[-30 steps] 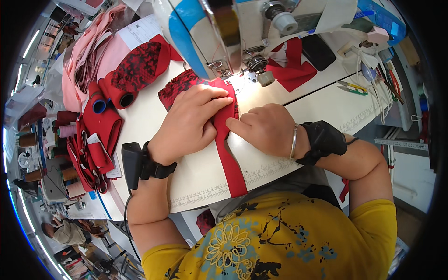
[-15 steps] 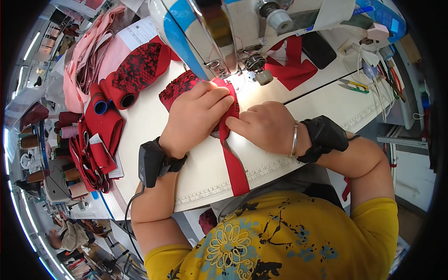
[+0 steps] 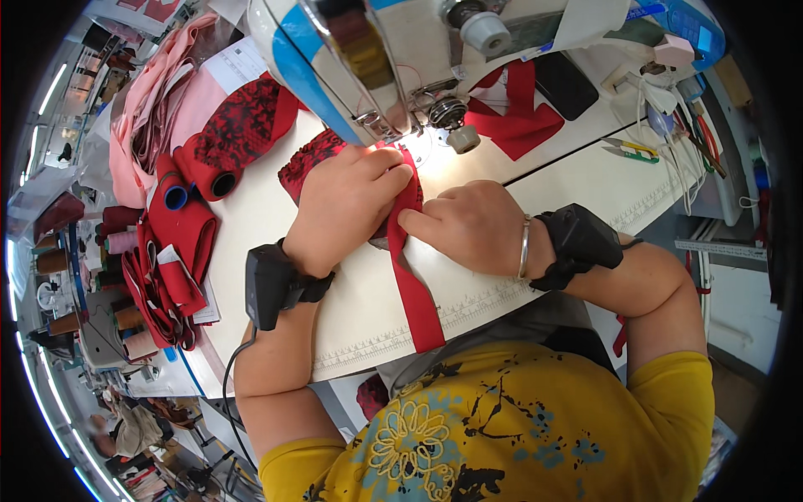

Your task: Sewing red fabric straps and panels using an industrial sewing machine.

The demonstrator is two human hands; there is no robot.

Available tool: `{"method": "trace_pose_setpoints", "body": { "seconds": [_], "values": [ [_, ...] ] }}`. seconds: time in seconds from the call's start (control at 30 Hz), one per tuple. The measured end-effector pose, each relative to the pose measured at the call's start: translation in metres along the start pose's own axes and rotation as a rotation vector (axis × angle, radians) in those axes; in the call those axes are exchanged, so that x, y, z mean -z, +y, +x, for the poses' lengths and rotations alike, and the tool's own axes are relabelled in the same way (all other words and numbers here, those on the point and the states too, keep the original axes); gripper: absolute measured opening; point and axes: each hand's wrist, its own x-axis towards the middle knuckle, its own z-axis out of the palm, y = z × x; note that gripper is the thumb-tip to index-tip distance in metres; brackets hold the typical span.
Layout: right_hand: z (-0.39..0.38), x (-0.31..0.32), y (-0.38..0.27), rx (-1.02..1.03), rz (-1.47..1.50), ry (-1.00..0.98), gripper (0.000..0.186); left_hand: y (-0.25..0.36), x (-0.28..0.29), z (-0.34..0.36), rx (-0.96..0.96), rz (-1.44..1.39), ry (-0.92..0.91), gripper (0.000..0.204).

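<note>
White sewing surface [image 3: 368, 309] is lit at the needle, where both hands, left [image 3: 347, 209] and right [image 3: 473, 226], are pressed flat on a long red fabric strip [image 3: 414, 284]; fingertips could be caught if fed too close, or the seam skewed

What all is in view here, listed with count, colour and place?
sewing machine: one, white and blue, top centre of table
table: one, white, ruler along near edge
red strip: one, red, running from needle to table's near edge
patterned fabric: one, red-black, under left hand
fabric rolls: two, red, left of machine
pink cloth: one pile, far left
red cloth: one, right of needle
phone: one, black, beside red cloth
snips: one, yellow-green, right
hands: left, right, both flat on red strip, black wrist devices
</note>
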Motion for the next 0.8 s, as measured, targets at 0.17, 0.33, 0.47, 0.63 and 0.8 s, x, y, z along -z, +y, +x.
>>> {"method": "trace_pose_setpoints", "body": {
  "seconds": [0.17,0.33,0.47,0.63,0.8],
  "values": [
    [-0.003,0.000,0.002,-0.007,0.011,-0.038,0.015,0.004,0.007,0.003,-0.011,-0.104,-0.040,0.038],
    [0.002,0.006,0.000,0.052,0.041,0.021,0.013,0.007,0.010,-0.003,-0.012,-0.081,-0.040,0.037],
    [0.003,0.003,0.000,0.068,0.022,0.050,0.015,0.007,0.012,-0.003,-0.009,-0.088,-0.057,0.039],
    [0.001,0.003,-0.001,0.052,0.005,0.016,0.017,0.004,0.006,-0.006,-0.027,-0.103,-0.029,0.039],
    [0.002,0.006,0.000,0.060,0.008,-0.009,0.017,0.004,0.008,-0.005,-0.033,-0.112,-0.034,0.040]
  ]
}}
